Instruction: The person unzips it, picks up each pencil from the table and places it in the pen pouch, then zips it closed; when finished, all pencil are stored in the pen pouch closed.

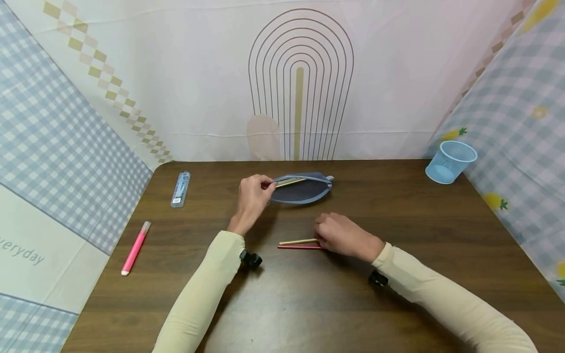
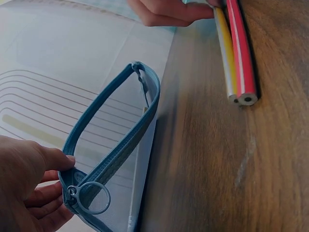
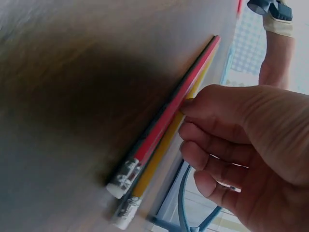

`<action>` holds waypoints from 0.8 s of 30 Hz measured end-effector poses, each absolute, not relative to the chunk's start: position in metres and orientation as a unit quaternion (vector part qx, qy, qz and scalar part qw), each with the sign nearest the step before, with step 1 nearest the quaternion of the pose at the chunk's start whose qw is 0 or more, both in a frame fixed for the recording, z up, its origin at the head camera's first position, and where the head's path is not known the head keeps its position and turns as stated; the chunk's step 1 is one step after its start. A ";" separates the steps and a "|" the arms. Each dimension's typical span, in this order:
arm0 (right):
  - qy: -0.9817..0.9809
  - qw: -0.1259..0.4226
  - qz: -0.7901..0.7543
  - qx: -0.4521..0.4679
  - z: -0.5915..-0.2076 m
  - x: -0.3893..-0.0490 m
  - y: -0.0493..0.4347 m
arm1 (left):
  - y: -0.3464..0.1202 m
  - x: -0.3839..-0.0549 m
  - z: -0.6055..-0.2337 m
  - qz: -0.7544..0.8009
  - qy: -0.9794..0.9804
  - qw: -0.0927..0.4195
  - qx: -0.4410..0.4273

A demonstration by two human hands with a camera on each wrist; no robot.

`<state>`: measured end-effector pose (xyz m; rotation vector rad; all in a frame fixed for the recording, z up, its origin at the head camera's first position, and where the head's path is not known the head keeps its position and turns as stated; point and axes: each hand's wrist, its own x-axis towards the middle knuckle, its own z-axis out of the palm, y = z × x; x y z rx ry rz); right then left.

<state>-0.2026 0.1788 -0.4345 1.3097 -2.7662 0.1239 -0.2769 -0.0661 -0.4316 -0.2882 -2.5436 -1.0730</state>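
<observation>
Beside the zip pull, my left hand (image 1: 254,196) pinches one end of a blue zip pencil pouch (image 2: 111,159), and the pouch's mouth gapes. Inside the pouch, gold-coloured pencils (image 1: 289,183) show near that hand. Nearer to me, a yellow pencil (image 3: 159,159) and a red pencil (image 3: 166,116) lie side by side on the table, white erasers on their ends. My right hand (image 1: 342,235) is over them, with thumb and fingertips closed around the yellow pencil. The thumb tip also reaches the edge of the red one.
A pink marker (image 1: 136,249) and a slim blue plastic case (image 1: 180,189) lie at the table's left. Toward the back right corner stands a translucent blue cup (image 1: 449,163). Patterned cloth (image 1: 212,83) hangs behind and along both sides of the wooden table (image 1: 282,304).
</observation>
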 end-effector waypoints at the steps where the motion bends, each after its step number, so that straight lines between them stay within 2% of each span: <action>1: -0.903 0.042 0.035 0.427 -0.434 -0.203 0.179 | -0.066 -0.277 -0.432 -0.380 -0.901 0.182 -0.102; 6: -0.906 0.016 0.066 0.417 -0.426 -0.206 0.180 | -0.066 -0.277 -0.432 -0.376 -0.903 0.181 -0.099; 16: -0.838 -0.151 0.339 0.399 -0.396 -0.210 0.182 | -0.067 -0.278 -0.430 -0.383 -0.901 0.182 -0.092; 20: -0.792 -0.260 0.461 0.304 -0.391 -0.216 0.184 | -0.067 -0.278 -0.430 -0.389 -0.900 0.176 -0.090; 24: -0.687 -0.372 0.607 0.145 -0.393 -0.226 0.184 | -0.066 -0.277 -0.430 -0.390 -0.900 0.174 -0.091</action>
